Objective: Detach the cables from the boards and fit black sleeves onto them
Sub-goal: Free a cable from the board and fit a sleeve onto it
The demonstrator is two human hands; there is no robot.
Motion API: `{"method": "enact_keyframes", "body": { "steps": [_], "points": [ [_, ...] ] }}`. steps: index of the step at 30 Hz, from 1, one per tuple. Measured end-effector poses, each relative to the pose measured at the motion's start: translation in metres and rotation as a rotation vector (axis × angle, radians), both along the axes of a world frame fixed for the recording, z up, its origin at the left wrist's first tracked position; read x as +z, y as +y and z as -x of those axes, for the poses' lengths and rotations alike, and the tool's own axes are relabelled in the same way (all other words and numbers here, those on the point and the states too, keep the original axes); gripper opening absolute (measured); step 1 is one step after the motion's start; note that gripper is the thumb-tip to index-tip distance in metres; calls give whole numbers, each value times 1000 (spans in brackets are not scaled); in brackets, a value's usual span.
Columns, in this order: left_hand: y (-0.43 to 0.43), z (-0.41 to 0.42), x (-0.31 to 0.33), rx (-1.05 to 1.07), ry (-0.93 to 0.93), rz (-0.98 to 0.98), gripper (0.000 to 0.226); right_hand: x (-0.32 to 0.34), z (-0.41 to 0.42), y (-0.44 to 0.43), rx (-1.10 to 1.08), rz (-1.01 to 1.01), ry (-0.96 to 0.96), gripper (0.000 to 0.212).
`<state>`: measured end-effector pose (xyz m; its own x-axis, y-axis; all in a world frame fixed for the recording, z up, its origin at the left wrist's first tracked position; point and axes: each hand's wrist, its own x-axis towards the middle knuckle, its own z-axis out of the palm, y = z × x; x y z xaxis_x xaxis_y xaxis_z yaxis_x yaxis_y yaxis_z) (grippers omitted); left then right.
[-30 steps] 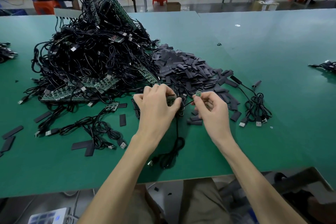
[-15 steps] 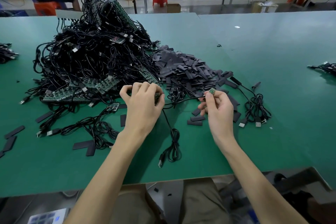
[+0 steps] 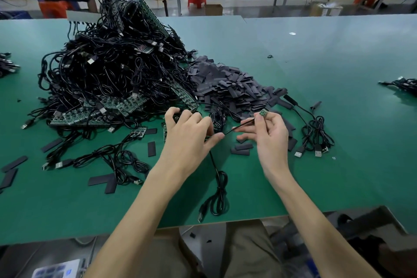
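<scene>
Right hand (image 3: pixel 270 136) pinched cable (image 3: pixel 239 127) at small green board tip (image 3: pixel 263 112), just beside sleeve pile (image 3: pixel 228 88). Left hand (image 3: pixel 189 135) curled over board strip (image 3: pixel 164 131) — grip unclear. Risk: slack cable could have snagged in cable heap (image 3: pixel 112 70) — tip jerked from pinch.

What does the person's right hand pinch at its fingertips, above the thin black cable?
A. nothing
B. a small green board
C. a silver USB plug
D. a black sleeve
B: the right hand pinches a small green board between thumb and forefinger, and the thin black cable stretches from that hand toward the left hand.
</scene>
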<state>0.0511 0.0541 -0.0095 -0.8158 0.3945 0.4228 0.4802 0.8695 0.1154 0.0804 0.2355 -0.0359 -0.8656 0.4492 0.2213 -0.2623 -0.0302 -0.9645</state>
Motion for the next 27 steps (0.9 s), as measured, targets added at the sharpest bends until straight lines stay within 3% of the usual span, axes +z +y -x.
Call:
{"method": "enact_keyframes", "body": {
  "steps": [5, 12, 15, 18, 27],
  "points": [
    [-4, -3, -6, -56, -54, -73, 25, -2, 1, 1, -7, -15, -15, 12],
    [-6, -1, -1, -119, -149, -578, 15, -6, 0, 2, 48, -115, -110, 10],
    [-7, -2, -2, -70, -125, -671, 16, -7, 0, -1, 110, -161, -114, 10],
    [-8, -1, -6, -14, -82, -590, 16, -5, 1, -1, 94, -155, -99, 12],
    [-6, 2, -14, 104, 64, -271, 11, 0, -1, 3, -34, 205, 103, 12]
  ]
}}
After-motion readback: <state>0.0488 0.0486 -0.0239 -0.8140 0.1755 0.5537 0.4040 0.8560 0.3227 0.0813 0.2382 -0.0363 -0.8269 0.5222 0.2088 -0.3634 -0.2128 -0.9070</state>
